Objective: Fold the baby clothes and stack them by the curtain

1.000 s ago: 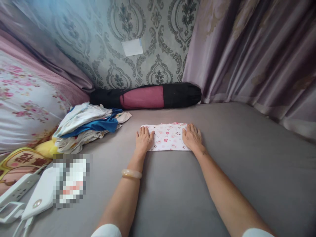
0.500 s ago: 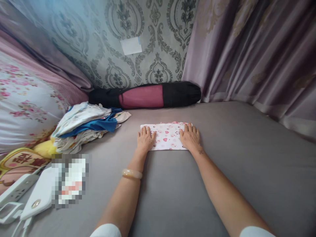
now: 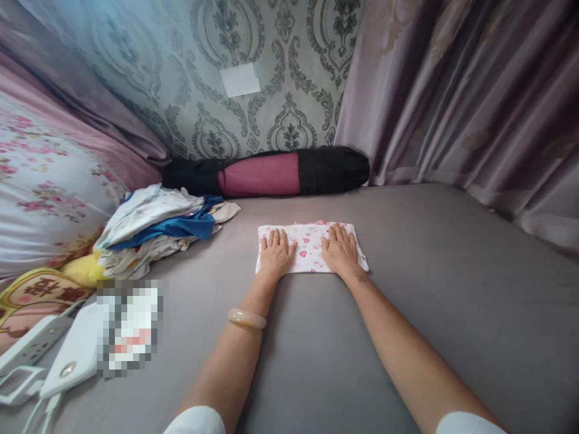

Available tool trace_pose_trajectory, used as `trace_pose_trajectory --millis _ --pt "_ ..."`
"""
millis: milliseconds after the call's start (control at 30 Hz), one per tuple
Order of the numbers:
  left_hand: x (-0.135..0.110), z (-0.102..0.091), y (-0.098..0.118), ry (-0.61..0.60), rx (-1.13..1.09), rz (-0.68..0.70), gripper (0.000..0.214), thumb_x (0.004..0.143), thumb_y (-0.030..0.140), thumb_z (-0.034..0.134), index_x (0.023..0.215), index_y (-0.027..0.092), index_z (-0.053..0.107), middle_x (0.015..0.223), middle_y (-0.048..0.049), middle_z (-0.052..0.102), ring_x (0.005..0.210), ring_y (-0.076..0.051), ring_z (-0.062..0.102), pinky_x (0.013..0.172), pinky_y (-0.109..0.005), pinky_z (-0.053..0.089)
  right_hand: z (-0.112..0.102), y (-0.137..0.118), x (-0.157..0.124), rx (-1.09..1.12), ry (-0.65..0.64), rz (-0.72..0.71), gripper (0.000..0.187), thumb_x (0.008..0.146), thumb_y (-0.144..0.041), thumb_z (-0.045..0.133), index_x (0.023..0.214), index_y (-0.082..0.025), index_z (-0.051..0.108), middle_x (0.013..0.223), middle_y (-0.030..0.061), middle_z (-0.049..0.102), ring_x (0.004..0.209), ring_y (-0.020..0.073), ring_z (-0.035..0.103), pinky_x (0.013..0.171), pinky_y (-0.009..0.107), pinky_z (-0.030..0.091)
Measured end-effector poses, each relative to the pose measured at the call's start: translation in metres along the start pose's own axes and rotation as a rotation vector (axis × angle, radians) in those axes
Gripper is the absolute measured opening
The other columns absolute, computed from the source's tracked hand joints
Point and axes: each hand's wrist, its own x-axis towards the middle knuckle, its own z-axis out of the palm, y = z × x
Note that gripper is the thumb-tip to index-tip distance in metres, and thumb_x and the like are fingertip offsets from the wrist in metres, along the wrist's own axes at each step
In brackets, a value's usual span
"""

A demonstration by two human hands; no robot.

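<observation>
A small folded white cloth with pink hearts (image 3: 308,246) lies flat on the grey bed sheet (image 3: 407,313). My left hand (image 3: 275,254) rests palm down on the cloth's left half, fingers stretched flat. My right hand (image 3: 339,250) lies palm down on its right half, fingers also flat. A pale bangle (image 3: 246,318) sits on my left wrist. Neither hand grips anything.
A heap of white and blue clothes (image 3: 158,226) lies to the left by a floral pillow (image 3: 45,187). A black and maroon rolled bag (image 3: 271,172) lies along the patterned wall. Purple curtains (image 3: 474,96) hang at right. A white power strip and charger (image 3: 45,355) sit at lower left.
Both hands have slid inward toward the middle of the cloth, uncovering its left and right ends.
</observation>
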Motion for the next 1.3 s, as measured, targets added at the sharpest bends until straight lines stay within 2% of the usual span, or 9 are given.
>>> trace_pose_trajectory --millis 200,400,567,700,900,1033,1200,1300 --pt "0.000 -0.001 -0.001 0.034 0.005 0.005 0.063 0.099 0.047 0.023 0.145 0.007 0.039 0.153 -0.0185 0.037 0.144 -0.030 0.030 0.117 -0.049 0.022 -0.002 -0.001 0.001 0.006 0.004 0.000 0.056 0.098 -0.033 0.029 0.142 -0.001 0.042 0.151 0.0195 0.039 0.140 0.0305 0.031 0.115 0.048 0.018" --pt "-0.001 0.000 0.009 0.149 -0.021 0.027 0.060 0.099 0.045 0.025 0.143 0.009 0.042 0.153 -0.0177 0.036 0.145 -0.029 0.028 0.118 -0.049 0.021 -0.011 -0.018 -0.001 0.033 -0.011 -0.047 0.055 0.099 -0.031 0.028 0.145 -0.002 0.039 0.153 0.0192 0.035 0.143 0.0295 0.028 0.116 0.047 0.014" --pt "-0.003 0.004 0.018 0.018 -0.056 0.091 0.061 0.099 0.047 0.027 0.145 0.008 0.041 0.153 -0.0168 0.036 0.146 -0.030 0.025 0.118 -0.051 0.019 -0.009 -0.026 -0.004 0.051 -0.081 -0.051 0.055 0.099 -0.031 0.027 0.145 -0.002 0.039 0.154 0.0190 0.034 0.144 0.0285 0.026 0.117 0.047 0.012" --pt "-0.003 0.005 0.018 -0.003 -0.067 0.083 0.062 0.099 0.047 0.027 0.145 0.008 0.039 0.154 -0.0166 0.035 0.146 -0.030 0.024 0.119 -0.051 0.019 -0.006 -0.025 -0.004 0.053 -0.084 -0.049 0.056 0.099 -0.031 0.027 0.145 -0.002 0.039 0.154 0.0193 0.033 0.144 0.0286 0.025 0.117 0.048 0.012" --pt "-0.001 0.004 0.017 0.074 -0.075 0.101 0.059 0.099 0.045 0.028 0.143 0.008 0.042 0.151 -0.0174 0.039 0.144 -0.030 0.028 0.118 -0.051 0.021 -0.009 -0.026 -0.004 0.076 -0.055 -0.061 0.055 0.098 -0.030 0.029 0.143 0.000 0.041 0.153 0.0205 0.035 0.143 0.0301 0.027 0.116 0.049 0.014" --pt "0.002 0.001 0.021 0.147 -0.111 0.133 0.053 0.099 0.034 0.026 0.145 0.011 0.039 0.153 -0.0133 0.037 0.145 -0.025 0.027 0.119 -0.048 0.021 -0.009 -0.029 -0.002 0.108 0.008 -0.161 0.053 0.098 -0.025 0.027 0.143 -0.002 0.041 0.153 0.0179 0.036 0.144 0.0271 0.026 0.118 0.047 0.010" --pt "0.007 0.004 0.024 -0.006 -0.120 0.183 0.049 0.099 0.029 0.027 0.144 0.017 0.041 0.152 -0.0109 0.040 0.143 -0.025 0.032 0.118 -0.053 0.020 -0.003 -0.031 0.000 0.103 -0.051 -0.229 0.053 0.098 -0.025 0.026 0.144 -0.003 0.041 0.153 0.0168 0.037 0.142 0.0271 0.030 0.117 0.045 0.015" --pt "0.008 0.007 0.024 -0.009 -0.122 0.184 0.050 0.099 0.030 0.026 0.145 0.016 0.041 0.153 -0.0108 0.039 0.143 -0.025 0.032 0.118 -0.053 0.020 -0.001 -0.030 0.000 0.090 -0.068 -0.235 0.053 0.099 -0.027 0.024 0.144 -0.003 0.041 0.153 0.0163 0.037 0.141 0.0278 0.031 0.116 0.045 0.017"
